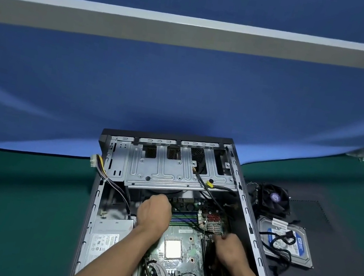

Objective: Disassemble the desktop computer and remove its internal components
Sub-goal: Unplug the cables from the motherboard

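- The desktop computer case (102, 199), a rectangular box of grey stamped sheet metal with its side panel off, lies flat on a green mat (11, 217) at the lower middle of the view.
- Inside lies the green motherboard (182, 254), crowded with small components; a bare, pale square CPU (172, 249) sits at its centre, with parallel blue and green memory slots (182, 218) beyond it and a small finned metal heatsink (215, 228) to their right.
- The left hand (155, 213) is curled into a loose fist at the left end of the memory slots; whether its fingers pinch anything cannot be told.
- The right hand (230, 250) reaches down at the board's right edge just below the finned heatsink, fingers bent; what they touch is hidden.
- A boxy grey power supply (107, 239) with a printed label fills the case's left side; its bundle of yellow and coloured wires ends in a white plastic connector (92, 160) hanging over the case's left wall.
- A ribbed, perforated metal drive cage (170, 170) spans the far end.
- Right of the case, on a dark mat (336, 262), sit a black cooler fan (273, 199) on its finned block and a flat hard drive (286, 244) with a blue label, black cables looped over it.
- A blue cloth backdrop (183, 94) hangs behind.
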{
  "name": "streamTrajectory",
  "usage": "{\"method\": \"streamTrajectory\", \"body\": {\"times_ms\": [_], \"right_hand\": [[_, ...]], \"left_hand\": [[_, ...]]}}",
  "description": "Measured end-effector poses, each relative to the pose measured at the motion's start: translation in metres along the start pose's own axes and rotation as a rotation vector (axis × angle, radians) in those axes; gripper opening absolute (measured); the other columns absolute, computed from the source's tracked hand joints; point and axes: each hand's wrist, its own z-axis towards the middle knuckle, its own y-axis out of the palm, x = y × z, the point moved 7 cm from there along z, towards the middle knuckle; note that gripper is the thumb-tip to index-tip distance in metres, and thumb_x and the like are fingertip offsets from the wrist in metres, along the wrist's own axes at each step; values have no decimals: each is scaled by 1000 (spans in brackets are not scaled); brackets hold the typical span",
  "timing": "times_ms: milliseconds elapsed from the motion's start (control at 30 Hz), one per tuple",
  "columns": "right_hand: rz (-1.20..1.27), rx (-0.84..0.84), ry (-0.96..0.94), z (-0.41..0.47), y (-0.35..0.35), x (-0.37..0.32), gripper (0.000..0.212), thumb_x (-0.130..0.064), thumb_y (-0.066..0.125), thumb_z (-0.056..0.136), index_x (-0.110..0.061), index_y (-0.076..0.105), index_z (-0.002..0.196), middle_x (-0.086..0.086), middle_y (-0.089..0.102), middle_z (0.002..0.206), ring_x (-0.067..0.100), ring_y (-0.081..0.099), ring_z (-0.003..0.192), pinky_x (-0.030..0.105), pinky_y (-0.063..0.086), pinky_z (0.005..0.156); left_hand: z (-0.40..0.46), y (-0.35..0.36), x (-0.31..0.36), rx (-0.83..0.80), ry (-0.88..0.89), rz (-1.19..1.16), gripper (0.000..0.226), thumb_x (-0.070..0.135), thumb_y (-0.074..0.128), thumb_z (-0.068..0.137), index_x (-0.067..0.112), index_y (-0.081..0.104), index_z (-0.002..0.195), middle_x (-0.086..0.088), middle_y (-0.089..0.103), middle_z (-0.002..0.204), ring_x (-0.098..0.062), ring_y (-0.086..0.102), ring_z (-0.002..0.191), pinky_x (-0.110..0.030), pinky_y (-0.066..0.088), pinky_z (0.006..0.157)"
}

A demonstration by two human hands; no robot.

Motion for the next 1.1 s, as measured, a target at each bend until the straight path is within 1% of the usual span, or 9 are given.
{"method": "streamTrajectory", "body": {"times_ms": [100,200,433,567,667,800,900,967,1100], "right_hand": [[78,38,5,4,-1,-2,29,-21,44,100,-8,54,76,1,49,55,10,42,44,12,30,30],[137,58,22,6,-3,-2,22,-19,41,101,-6,54,89,4,50,60,11,44,48,10,28,28],[155,55,29,21,1,-8,24,-20,43,100,-11,59,84,-1,47,56,8,36,39,10,21,24],[377,-65,91,31,13,-4,18,-15,48,97,-5,61,89,2,51,48,10,45,29,12,36,35],[465,-110,110,36,17,-5,14,-10,48,97,-6,61,93,-1,51,36,11,45,27,13,33,32],[539,-117,93,38,15,-6,15,-7,47,97,-9,61,94,-4,51,36,6,42,26,12,33,32],[564,-80,50,37,10,-9,16,-7,48,96,-12,62,91,-6,51,37,3,41,28,12,34,33],[514,-59,-43,35,9,-18,16,-14,52,96,-16,64,86,-5,54,45,6,44,37,16,38,42],[150,-101,-326,12,19,-43,17,-37,50,96,-30,60,85,-13,59,74,9,56,72,30,43,79]], "left_hand": [[-5,-1,-5,68,-89,-96,33,4,43,89,13,42,57,-3,55,68,-22,49,63,-29,36,58],[-7,0,-10,103,-124,-127,37,10,42,93,14,40,55,1,50,62,-22,50,62,-27,37,58],[-11,27,-6,-181,59,106,34,30,49,94,15,46,63,-6,67,81,-25,64,79,-28,42,65],[-13,31,-2,-151,129,275,18,15,49,92,14,55,74,-8,69,93,-27,65,85,-30,41,66],[-11,26,-4,-86,69,271,17,7,47,89,12,62,81,-7,69,92,-26,66,85,-30,42,64],[-9,19,-7,-20,-1,247,19,10,47,90,11,65,85,-6,70,93,-26,66,85,-28,39,63],[-11,18,-7,-12,-11,217,20,9,46,90,15,59,75,-6,70,90,-26,65,82,-28,40,62],[-10,14,-6,11,0,162,24,14,44,92,16,53,70,-6,69,87,-27,64,80,-28,39,62],[-11,0,3,64,127,83,28,34,41,96,18,49,74,-1,66,83,-26,62,83,-29,39,65]]}}
